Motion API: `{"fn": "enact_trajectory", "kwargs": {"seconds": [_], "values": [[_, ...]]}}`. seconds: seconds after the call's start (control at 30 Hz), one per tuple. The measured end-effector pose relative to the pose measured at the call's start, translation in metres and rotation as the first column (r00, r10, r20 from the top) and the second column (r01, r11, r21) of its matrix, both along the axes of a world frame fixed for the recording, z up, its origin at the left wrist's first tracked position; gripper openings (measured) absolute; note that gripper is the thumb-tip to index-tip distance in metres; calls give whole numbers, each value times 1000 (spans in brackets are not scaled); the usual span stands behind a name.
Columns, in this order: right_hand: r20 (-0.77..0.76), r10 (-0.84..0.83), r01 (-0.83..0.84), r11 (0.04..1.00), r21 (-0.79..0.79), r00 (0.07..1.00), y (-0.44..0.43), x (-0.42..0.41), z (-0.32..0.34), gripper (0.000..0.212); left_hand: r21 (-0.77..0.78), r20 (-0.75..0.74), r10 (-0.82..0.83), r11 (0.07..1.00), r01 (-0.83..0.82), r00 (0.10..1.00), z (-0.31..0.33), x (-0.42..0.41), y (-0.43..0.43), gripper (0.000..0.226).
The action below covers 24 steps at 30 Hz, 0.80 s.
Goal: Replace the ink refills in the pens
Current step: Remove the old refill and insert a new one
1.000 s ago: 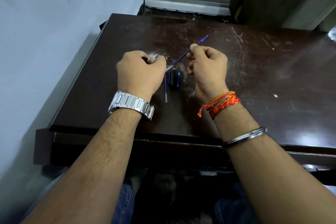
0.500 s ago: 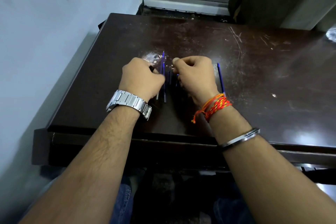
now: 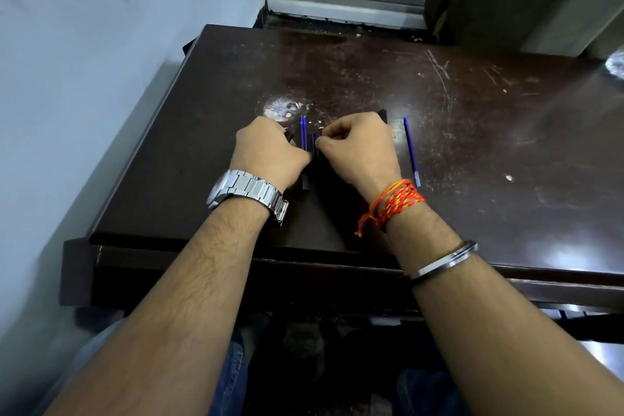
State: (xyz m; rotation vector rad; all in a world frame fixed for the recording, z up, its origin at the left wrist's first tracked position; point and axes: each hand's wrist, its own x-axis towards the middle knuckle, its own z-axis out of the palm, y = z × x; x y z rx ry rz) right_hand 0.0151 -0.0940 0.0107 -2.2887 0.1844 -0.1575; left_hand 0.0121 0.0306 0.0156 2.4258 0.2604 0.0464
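here the dark, scratched surface (image 3: 472,105) has its left edge running close along the pale wall (image 3: 84,61), its far edge under a window frame (image 3: 337,8), and its near edge just past the wrists. the narrowest margin is on the left, while the broadest room lies to the right and beyond the knuckles toward the window. both hands work side by side near the middle, nearer the left edge than the right. the left hand (image 3: 270,152), with a steel watch (image 3: 250,191) on its wrist, is curled into a fist round a short dark pen piece (image 3: 289,137) whose end pokes out past the knuckles. in the narrow gap between the hands lie 2 thin blue refills (image 3: 303,135), parallel, touching each other and pointing away from the person. just right of them a dark pen barrel (image 3: 314,145) lies on the surface, also pointing away. the right hand (image 3: 358,149), with a red and orange thread band (image 3: 395,201) and a metal bangle (image 3: 442,262) on its arm, has its fingers curled with the tips at the far end of that barrel. i cannot tell whether they pinch it or only touch it. 1 more blue refill (image 3: 412,152) lies by itself just right of the right hand, apart from it and roughly parallel to the pair.
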Motion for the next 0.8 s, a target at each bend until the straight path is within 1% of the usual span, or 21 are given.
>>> {"fn": "enact_trajectory", "kwargs": {"seconds": [0.13, 0.27, 0.5, 0.8], "values": [[-8, 20, -21, 999, -27, 1000, 1, 0, -1, 10, 15, 29, 9, 1000, -9, 1000, 0, -1, -2, 14], [-2, 42, -42, 998, -49, 999, 1, -1, -1, 13, 40, 39, 55, 998, -56, 998, 0, -1, -2, 23], [31, 30, -29, 999, -42, 999, 6, -3, -3, 15, 61, 41, 59, 996, -61, 997, -2, 2, 1, 23], [56, 5, -5, 1000, -10, 998, 5, -1, -3, 13, 36, 55, 72, 997, -74, 996, 0, -1, 1, 26]]}}
